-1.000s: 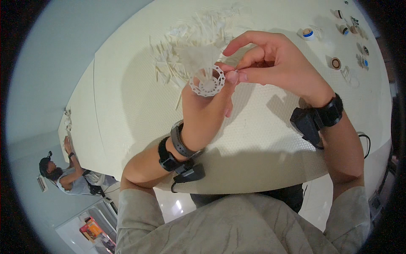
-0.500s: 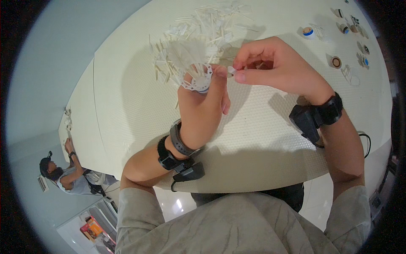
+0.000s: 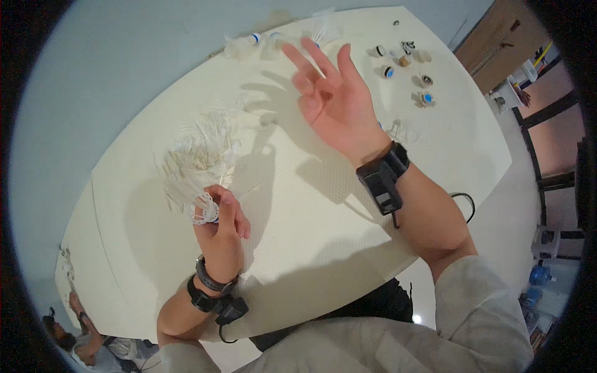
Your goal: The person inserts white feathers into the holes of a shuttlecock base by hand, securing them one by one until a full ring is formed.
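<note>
Low over the left part of the table, my left hand (image 3: 222, 217) is closed around a shuttlecock (image 3: 203, 210) with a white lattice skirt and a bit of blue at its base. My fingers partly hide it. Just beyond lies a loose heap of white feathers (image 3: 202, 146) with thin quills. My right hand (image 3: 336, 102) is lifted over the far middle of the table, palm showing, fingers spread, with nothing in it. Near its fingertips, at the far edge, are white shuttlecocks (image 3: 244, 45), one with a blue band.
Rolls of tape (image 3: 388, 72) and other small round parts stand at the far right of the white table (image 3: 298, 248). A clear wiry piece (image 3: 403, 130) lies beside my right wrist. At the lower left, another person (image 3: 84, 336) sits at the table.
My right hand has left the shuttlecock, opened and moved toward the far edge. The view has swung to the right, and my left hand still holds the shuttlecock.
</note>
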A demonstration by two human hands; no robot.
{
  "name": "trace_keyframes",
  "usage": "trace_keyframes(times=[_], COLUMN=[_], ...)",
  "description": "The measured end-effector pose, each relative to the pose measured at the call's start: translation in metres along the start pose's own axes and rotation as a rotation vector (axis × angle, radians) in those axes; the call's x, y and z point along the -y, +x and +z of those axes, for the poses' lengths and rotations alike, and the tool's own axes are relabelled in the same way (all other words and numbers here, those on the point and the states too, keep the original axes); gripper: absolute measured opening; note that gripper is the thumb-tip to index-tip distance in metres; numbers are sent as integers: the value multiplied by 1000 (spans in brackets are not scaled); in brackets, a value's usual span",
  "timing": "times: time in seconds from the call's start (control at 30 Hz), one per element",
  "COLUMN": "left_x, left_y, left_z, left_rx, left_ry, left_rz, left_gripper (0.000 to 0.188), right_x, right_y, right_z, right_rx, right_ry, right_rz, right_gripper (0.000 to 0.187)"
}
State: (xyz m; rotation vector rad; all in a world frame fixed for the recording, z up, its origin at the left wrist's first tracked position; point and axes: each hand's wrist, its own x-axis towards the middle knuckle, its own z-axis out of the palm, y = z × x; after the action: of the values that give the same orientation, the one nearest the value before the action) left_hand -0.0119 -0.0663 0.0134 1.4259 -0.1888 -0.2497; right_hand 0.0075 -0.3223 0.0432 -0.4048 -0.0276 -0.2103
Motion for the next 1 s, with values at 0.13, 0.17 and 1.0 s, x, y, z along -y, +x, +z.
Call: trace_keyframes(times=[0.13, 0.17, 1.0], left_x=[-2, -3, -4], left_y=[-2, -2, -13], left_z=[0, 0, -13], left_rx=[18, 7, 96], left_ry=[0, -1, 80], left_rz=[-49, -65, 91], left_gripper=[10, 11, 8], right_x=[-18, -22, -73], right_y=[-8, -6, -10], right_z=[-1, -5, -16], right_rx=[44, 167, 357], right_ry=[-323, -312, -1298], right_rz=[131, 179, -48], right_gripper=[49, 38, 19])
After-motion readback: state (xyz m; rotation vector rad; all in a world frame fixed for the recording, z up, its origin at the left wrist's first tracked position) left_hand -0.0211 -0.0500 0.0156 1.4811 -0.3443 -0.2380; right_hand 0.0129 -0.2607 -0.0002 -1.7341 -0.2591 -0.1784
